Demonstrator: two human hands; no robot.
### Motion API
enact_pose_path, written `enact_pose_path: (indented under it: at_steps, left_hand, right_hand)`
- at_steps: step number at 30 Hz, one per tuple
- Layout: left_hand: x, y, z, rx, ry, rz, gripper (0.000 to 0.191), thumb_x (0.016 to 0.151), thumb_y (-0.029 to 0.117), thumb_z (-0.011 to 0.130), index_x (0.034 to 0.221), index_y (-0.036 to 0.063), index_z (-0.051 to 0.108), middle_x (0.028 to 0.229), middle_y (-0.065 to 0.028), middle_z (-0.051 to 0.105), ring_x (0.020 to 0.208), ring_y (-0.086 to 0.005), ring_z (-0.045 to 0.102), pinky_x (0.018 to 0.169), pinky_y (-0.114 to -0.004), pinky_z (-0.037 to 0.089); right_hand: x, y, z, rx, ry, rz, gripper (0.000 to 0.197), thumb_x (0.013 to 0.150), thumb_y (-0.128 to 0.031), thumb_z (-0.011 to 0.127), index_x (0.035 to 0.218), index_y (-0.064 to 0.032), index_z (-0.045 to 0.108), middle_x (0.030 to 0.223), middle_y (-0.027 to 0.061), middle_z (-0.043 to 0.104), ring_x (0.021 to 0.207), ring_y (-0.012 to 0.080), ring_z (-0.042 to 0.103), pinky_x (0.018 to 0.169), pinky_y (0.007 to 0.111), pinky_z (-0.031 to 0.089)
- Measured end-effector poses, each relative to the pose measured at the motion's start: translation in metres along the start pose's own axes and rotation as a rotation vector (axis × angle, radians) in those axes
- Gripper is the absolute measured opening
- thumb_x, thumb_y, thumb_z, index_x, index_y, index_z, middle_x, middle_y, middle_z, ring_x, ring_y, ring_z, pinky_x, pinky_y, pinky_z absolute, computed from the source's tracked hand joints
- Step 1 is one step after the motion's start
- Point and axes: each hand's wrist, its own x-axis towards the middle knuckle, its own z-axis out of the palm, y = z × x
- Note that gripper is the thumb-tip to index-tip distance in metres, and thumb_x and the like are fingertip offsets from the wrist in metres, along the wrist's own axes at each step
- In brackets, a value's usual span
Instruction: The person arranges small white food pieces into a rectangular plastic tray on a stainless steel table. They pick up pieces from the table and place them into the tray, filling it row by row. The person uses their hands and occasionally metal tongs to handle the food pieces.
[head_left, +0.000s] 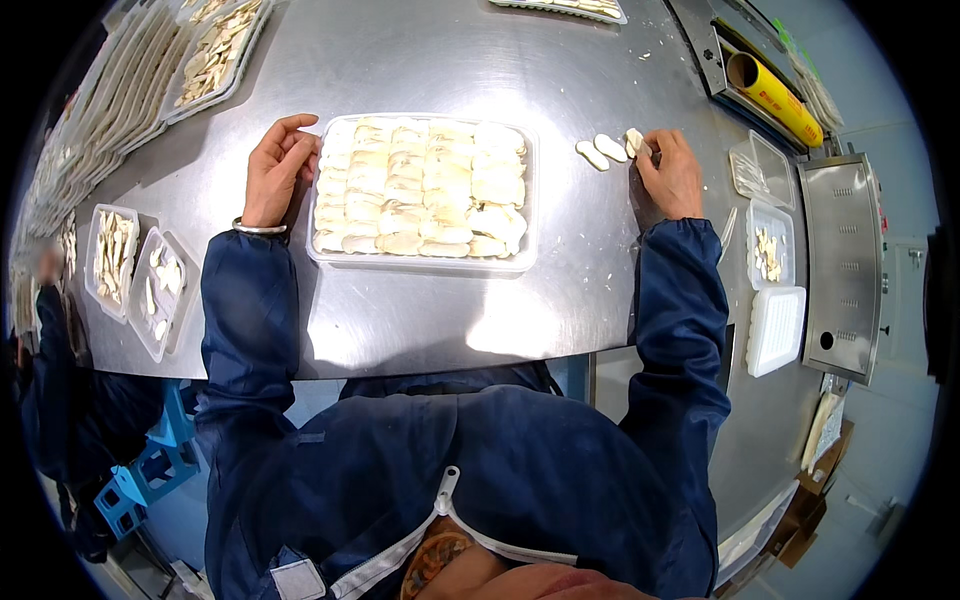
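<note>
A clear plastic tray (531, 187) lies before me on the steel table (390, 322), filled with overlapping pale slices in rows, which look like mushroom slices. My left hand (283, 169) rests at the tray's left side, fingers curled and apart, with nothing visible in it. To the right of the tray, my right hand (670, 171) pinches a pale slice (634, 142) between thumb and fingers. Two more loose slices, one nearer the tray (592, 156) and one beside it (610, 148), lie just left of that hand.
Stacked trays of slices (214, 64) stand at the upper left, and two small containers (112, 262) at the left. Small plastic boxes (770, 244), a steel machine (840, 262) and a yellow roll (780, 101) are on the right. A co-worker's sleeve (52, 322) shows at far left.
</note>
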Motion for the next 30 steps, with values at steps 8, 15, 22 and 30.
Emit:
enact_pose_path:
  at_steps: [8, 15, 22, 30]
  left_hand:
    - [0.002, -0.005, -0.004, 0.005, -0.024, 0.001, 0.028, 0.095, 0.01, 0.056, 0.121, 0.0007, 0.056, 0.087, -0.0007, 0.062, 0.069, -0.0038, 0.053, 0.062, -0.017, 0.041]
    - [0.002, -0.005, -0.003, 0.004, -0.022, 0.001, 0.028, 0.095, 0.011, 0.056, 0.121, 0.0011, 0.056, 0.087, -0.0005, 0.062, 0.069, -0.0036, 0.053, 0.062, -0.016, 0.041]
    - [0.003, -0.007, -0.006, 0.004, -0.026, 0.017, 0.029, 0.095, 0.01, 0.055, 0.122, 0.0001, 0.055, 0.088, -0.0007, 0.062, 0.07, -0.0041, 0.053, 0.063, -0.017, 0.04]
    - [0.002, -0.007, -0.005, 0.02, -0.022, 0.018, 0.031, 0.094, 0.01, 0.055, 0.123, -0.0004, 0.055, 0.088, 0.0007, 0.06, 0.072, -0.0034, 0.052, 0.063, -0.017, 0.039]
  right_hand:
    - [0.009, -0.002, -0.011, -0.019, -0.168, 0.126, 0.018, 0.077, -0.016, 0.064, 0.088, -0.0026, 0.06, 0.086, 0.0141, 0.058, 0.08, 0.0294, 0.058, 0.071, 0.038, 0.046]
    - [-0.012, -0.002, -0.011, 0.372, 0.001, 0.159, 0.013, 0.078, -0.01, 0.063, 0.087, -0.0015, 0.059, 0.073, 0.0116, 0.06, 0.066, 0.0228, 0.058, 0.062, 0.034, 0.047]
    - [-0.025, -0.023, -0.04, -0.288, 0.166, -0.148, 0.016, 0.078, -0.015, 0.063, 0.086, -0.0013, 0.063, 0.076, 0.0143, 0.06, 0.071, 0.0328, 0.061, 0.062, 0.041, 0.047]
    - [-0.027, -0.046, -0.048, 0.208, 0.096, 0.18, 0.016, 0.079, -0.014, 0.062, 0.087, -0.0008, 0.066, 0.081, 0.016, 0.061, 0.076, 0.0357, 0.06, 0.068, 0.041, 0.048]
